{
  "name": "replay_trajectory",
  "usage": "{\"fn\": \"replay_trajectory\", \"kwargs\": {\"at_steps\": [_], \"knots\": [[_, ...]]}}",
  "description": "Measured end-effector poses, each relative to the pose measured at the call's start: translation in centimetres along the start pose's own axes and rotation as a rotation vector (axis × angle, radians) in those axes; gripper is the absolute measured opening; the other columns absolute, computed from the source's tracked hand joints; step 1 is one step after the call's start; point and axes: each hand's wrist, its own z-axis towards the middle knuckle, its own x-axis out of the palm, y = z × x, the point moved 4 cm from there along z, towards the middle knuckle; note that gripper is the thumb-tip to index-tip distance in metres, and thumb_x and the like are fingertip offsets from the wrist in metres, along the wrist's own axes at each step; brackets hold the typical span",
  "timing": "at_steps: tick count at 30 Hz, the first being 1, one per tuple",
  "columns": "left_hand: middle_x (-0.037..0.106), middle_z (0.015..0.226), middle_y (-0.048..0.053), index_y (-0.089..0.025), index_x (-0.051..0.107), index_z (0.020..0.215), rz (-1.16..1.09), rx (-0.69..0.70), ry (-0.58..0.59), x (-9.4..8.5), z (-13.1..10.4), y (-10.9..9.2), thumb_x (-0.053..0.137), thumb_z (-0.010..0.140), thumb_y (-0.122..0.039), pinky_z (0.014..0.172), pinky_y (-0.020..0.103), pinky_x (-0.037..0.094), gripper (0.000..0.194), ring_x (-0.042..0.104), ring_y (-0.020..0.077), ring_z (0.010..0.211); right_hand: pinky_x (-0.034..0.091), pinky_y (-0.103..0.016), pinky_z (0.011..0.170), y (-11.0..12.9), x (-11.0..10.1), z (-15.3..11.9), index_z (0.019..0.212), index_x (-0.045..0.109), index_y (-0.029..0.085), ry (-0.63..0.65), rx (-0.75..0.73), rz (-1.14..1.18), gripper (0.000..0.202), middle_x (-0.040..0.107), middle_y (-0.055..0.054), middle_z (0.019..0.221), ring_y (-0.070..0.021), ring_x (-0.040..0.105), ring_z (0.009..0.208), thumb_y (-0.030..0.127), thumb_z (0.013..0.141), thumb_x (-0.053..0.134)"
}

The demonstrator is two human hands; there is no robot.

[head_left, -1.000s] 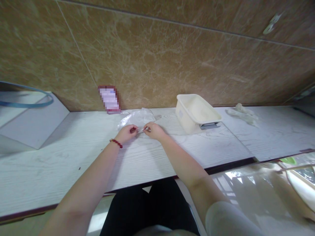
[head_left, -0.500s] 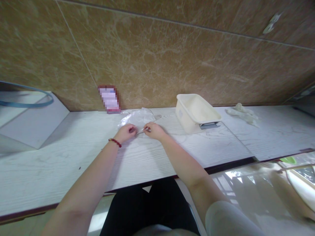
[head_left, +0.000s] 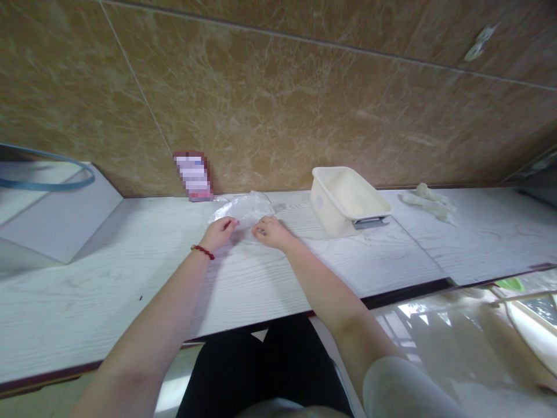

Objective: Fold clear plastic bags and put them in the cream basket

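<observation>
We see our left hand [head_left: 219, 233], a red beaded bracelet [head_left: 202, 251] at its wrist, and our right hand [head_left: 271, 232] near each other, apart, fingers curled; we cannot tell whether either grips anything. A clear plastic bag [head_left: 244, 205] lies on our white wood-grain bench [head_left: 261, 284] just beyond them, near the brown tiled wall [head_left: 278, 104]. To our right sits a cream plastic bin [head_left: 331, 216].

Dark-red beaded bracelet [head_left: 202, 251], worn left; short sleeve [head_left: 402, 386], pale grey, right; black trousers [head_left: 261, 368].
</observation>
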Motion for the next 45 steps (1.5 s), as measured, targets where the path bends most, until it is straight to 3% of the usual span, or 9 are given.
{"fn": "replay_trajectory", "kwargs": {"at_steps": [6, 10, 18, 21, 25, 34, 39, 45], "knots": [[0.065, 0.087, 0.004, -0.018, 0.057, 0.084, -0.117, -0.016, -0.066, 0.0, 0.0, 0.4, 0.03, 0.082, -0.046, 0.076, 0.027, 0.041, 0.039, 0.057, 0.0163, 0.083, 0.031, -0.028, 0.088, 0.4, 0.0, -0.2, 0.088, 0.064, 0.018, 0.065, -0.051, 0.01, 0.017, 0.063, -0.004, 0.09, -0.0137, 0.053, 0.091, 0.027, 0.076, 0.054], [0.066, 0.087, 0.005, -0.017, 0.055, 0.089, -0.13, -0.04, -0.119, -0.3, 0.0, 0.3, 0.03, 0.083, -0.045, 0.079, 0.028, 0.042, 0.038, 0.057, 0.0169, 0.086, 0.032, -0.029, 0.091, 0.6, -0.1, -0.4, 0.101, 0.06, 0.02, 0.097, -0.04, 0.016, 0.033, 0.06, -0.005, 0.104, -0.0158, 0.049, 0.102, 0.037, 0.073, 0.057], [0.066, 0.087, 0.005, -0.017, 0.055, 0.089, -0.137, -0.027, -0.198, -1.1, -0.2, -0.1, 0.031, 0.083, -0.044, 0.078, 0.027, 0.042, 0.037, 0.058, 0.0162, 0.085, 0.024, -0.044, 0.1, 0.9, 0.4, -0.3, 0.121, 0.044, 0.034, 0.212, 0.114, -0.063, 0.041, 0.035, 0.001, 0.136, -0.0215, 0.026, 0.127, 0.048, 0.084, 0.035], [0.066, 0.086, 0.005, -0.016, 0.057, 0.088, -0.129, 0.0, -0.16, -1.2, -0.3, -0.5, 0.032, 0.083, -0.045, 0.076, 0.026, 0.043, 0.038, 0.059, 0.016, 0.082, 0.017, -0.052, 0.101, 0.9, 0.7, -0.3, 0.125, 0.039, 0.034, 0.225, 0.138, -0.099, 0.044, 0.031, -0.001, 0.138, -0.0238, 0.021, 0.129, 0.05, 0.085, 0.032], [0.066, 0.085, 0.003, -0.018, 0.061, 0.085, -0.068, 0.07, -0.043, -1.4, -0.6, -1.4, 0.037, 0.08, -0.047, 0.074, 0.024, 0.043, 0.039, 0.058, 0.0158, 0.08, 0.014, -0.055, 0.099, 0.5, 1.2, -0.4, 0.125, 0.04, 0.033, 0.258, 0.167, -0.138, 0.045, 0.038, -0.003, 0.134, -0.0249, 0.023, 0.127, 0.051, 0.085, 0.029], [0.067, 0.085, 0.003, -0.02, 0.063, 0.085, 0.027, 0.202, 0.146, -2.0, -1.7, -2.7, 0.039, 0.078, -0.048, 0.071, 0.025, 0.044, 0.037, 0.058, 0.0168, 0.078, 0.012, -0.053, 0.101, 0.2, 1.7, 0.0, 0.115, 0.052, 0.026, 0.28, 0.179, -0.183, 0.044, 0.04, -0.006, 0.132, -0.0256, 0.03, 0.123, 0.05, 0.084, 0.033], [0.068, 0.082, 0.001, -0.023, 0.065, 0.082, 0.011, 0.213, 0.25, -2.4, -2.6, -3.6, 0.043, 0.075, -0.048, 0.07, 0.025, 0.044, 0.034, 0.059, 0.0167, 0.075, 0.01, -0.05, 0.101, -0.1, 2.0, 0.1, 0.125, 0.042, 0.029, 0.294, 0.194, -0.208, 0.049, 0.049, -0.008, 0.123, -0.025, 0.037, 0.118, 0.047, 0.08, 0.042], [0.067, 0.079, 0.002, -0.022, 0.066, 0.079, -0.003, 0.191, 0.232, -3.2, -3.1, -3.6, 0.047, 0.072, -0.046, 0.066, 0.024, 0.045, 0.031, 0.059, 0.0164, 0.072, 0.012, -0.05, 0.101, 0.0, 1.9, 0.0, 0.125, 0.04, 0.033, 0.285, 0.194, -0.204, 0.048, 0.053, -0.007, 0.118, -0.0243, 0.04, 0.115, 0.049, 0.08, 0.041]]}}
